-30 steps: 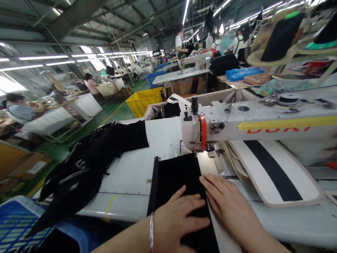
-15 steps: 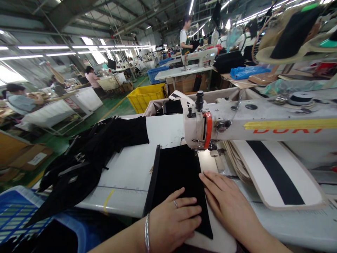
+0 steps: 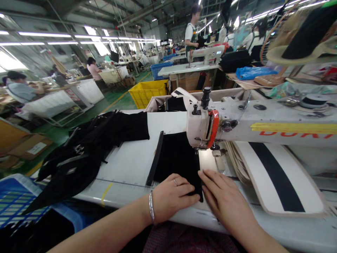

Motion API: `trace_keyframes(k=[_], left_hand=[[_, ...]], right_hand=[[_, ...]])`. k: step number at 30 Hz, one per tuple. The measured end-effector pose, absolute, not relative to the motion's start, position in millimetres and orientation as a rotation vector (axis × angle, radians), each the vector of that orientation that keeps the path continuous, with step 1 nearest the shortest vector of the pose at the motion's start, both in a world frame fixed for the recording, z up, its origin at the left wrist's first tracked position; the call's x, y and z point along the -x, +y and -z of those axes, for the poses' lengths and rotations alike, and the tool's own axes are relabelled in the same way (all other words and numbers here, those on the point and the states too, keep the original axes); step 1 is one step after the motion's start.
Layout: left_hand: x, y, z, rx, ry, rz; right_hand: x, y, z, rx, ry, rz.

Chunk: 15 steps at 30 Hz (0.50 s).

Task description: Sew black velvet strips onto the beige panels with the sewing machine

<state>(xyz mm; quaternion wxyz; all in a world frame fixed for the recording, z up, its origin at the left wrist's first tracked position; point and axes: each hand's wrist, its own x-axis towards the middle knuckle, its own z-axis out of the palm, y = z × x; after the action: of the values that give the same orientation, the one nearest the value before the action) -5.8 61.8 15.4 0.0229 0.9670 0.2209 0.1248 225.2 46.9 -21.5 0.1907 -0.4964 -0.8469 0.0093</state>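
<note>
A black fabric piece (image 3: 176, 158) lies flat on the white sewing table, its right edge under the needle area of the sewing machine (image 3: 200, 126). A dark strip (image 3: 155, 160) runs along its left side. My left hand (image 3: 175, 195), with a ring and a silver bracelet, rests palm down on the near end of the fabric, holding nothing. Beside the right edge, my right hand (image 3: 223, 196) lies flat with fingers stretched out, fingertips at the fabric's border. Whatever is under its palm is hidden.
White panels with a black stripe (image 3: 273, 175) are stacked under the machine arm. Black fabric pieces (image 3: 89, 147) are heaped at the left, above a blue basket (image 3: 23, 200). A yellow crate (image 3: 149, 93) stands beyond the table. Several people work farther back.
The black fabric has slid away from me under the machine, and its near end is now closer to the needle. My left hand has moved forward with it; my right hand stays beside the edge.
</note>
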Motion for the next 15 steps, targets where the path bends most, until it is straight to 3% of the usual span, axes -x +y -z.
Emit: trace_keyframes(k=[15], left_hand=[[-1, 114, -9, -3.031, 0.664, -0.387]], right_hand=[[-227, 54, 24, 1.389, -2.395, -0.011]])
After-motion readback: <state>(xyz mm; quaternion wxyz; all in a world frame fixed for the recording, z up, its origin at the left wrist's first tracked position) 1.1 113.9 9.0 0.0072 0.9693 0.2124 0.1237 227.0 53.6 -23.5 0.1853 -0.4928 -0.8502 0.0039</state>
